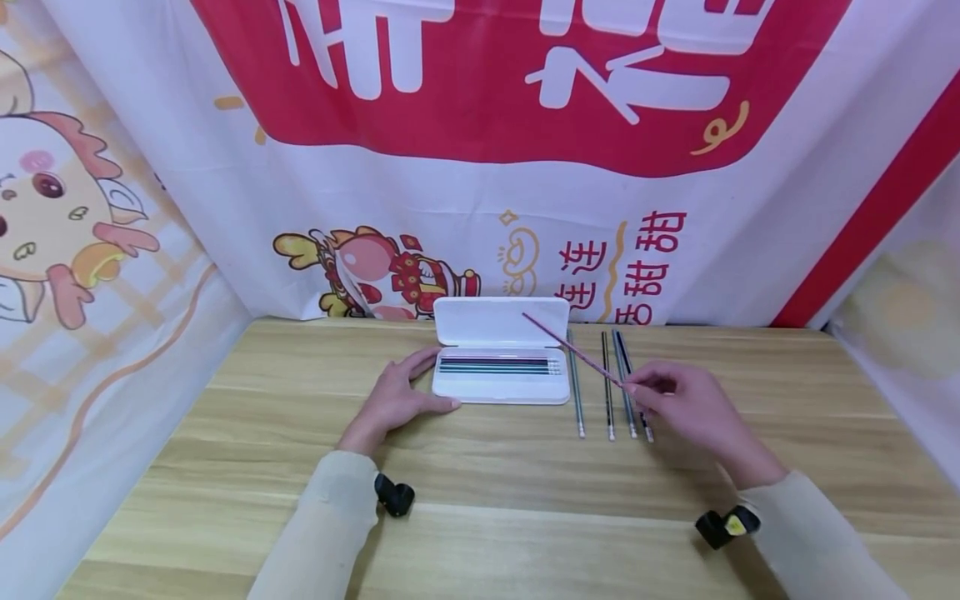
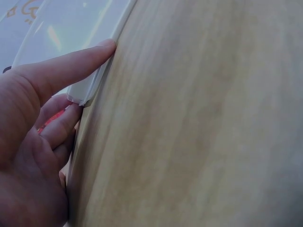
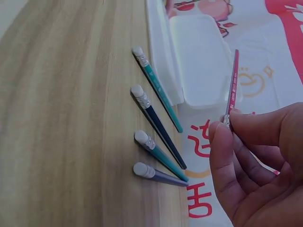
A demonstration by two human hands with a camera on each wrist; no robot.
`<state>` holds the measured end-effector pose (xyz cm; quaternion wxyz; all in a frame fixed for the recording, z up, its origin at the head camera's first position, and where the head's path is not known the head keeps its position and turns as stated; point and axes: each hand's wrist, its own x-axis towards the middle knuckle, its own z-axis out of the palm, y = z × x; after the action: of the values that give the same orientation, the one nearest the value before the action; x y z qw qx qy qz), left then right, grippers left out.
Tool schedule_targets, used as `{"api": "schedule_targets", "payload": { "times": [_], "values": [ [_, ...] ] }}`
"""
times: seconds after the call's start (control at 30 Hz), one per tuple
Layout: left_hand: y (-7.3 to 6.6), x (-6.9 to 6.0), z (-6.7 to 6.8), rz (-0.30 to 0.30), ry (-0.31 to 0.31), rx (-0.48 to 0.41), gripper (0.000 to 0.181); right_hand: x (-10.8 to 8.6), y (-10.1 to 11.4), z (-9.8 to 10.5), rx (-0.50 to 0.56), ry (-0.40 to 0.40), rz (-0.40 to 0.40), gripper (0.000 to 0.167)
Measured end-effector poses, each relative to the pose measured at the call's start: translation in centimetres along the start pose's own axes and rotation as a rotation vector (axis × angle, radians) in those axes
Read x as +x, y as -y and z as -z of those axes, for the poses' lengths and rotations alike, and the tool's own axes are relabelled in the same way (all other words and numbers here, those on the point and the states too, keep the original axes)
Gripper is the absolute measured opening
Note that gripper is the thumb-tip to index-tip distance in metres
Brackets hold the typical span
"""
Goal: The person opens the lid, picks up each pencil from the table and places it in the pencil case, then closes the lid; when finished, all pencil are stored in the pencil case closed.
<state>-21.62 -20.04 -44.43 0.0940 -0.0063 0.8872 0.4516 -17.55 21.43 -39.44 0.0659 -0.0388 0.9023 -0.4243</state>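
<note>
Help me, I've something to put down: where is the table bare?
Bare tabletop lies in front of the pencil case, left of the left hand and right of the right hand. Crowded: four loose pencils right of the case.

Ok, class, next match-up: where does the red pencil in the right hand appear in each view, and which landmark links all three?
Head: the red pencil is right of centre, slanting down to the right hand.
Left wrist: not in it.
Right wrist: the red pencil is right of centre, nearly upright above the pinching fingers.
Shared landmark: the white case, near the middle; upper left; upper middle, respectively.
</note>
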Motion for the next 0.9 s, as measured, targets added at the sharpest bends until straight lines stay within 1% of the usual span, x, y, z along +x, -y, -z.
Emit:
{"api": "schedule_targets", "payload": {
  "times": [0.13,0.27,0.37,0.57,0.77,0.9],
  "values": [
    [0.0,0.1,0.1,-0.011,-0.004,0.014,0.096,1.3,1.0,-0.6,-0.069,0.004,0.050,0.019],
    [-0.1,0.0,0.1,-0.018,-0.004,0.016,0.095,2.7,1.7,-1.1,-0.139,-0.003,0.122,0.013],
    [-0.1,0.0,0.1,-0.020,-0.005,0.013,0.095,3.8,1.8,-1.3,-0.185,-0.012,0.163,0.010],
    [-0.1,0.1,0.1,-0.016,-0.006,0.011,0.096,4.9,1.6,-1.4,-0.252,-0.016,0.203,0.009],
    [-0.2,0.0,0.1,-0.011,-0.003,0.008,0.096,5.4,1.6,-1.5,-0.290,-0.010,0.196,0.008],
    [-0.1,0.1,0.0,-0.013,-0.002,0.008,0.096,5.8,1.7,-1.7,-0.306,-0.007,0.146,0.008]
  ]
}}
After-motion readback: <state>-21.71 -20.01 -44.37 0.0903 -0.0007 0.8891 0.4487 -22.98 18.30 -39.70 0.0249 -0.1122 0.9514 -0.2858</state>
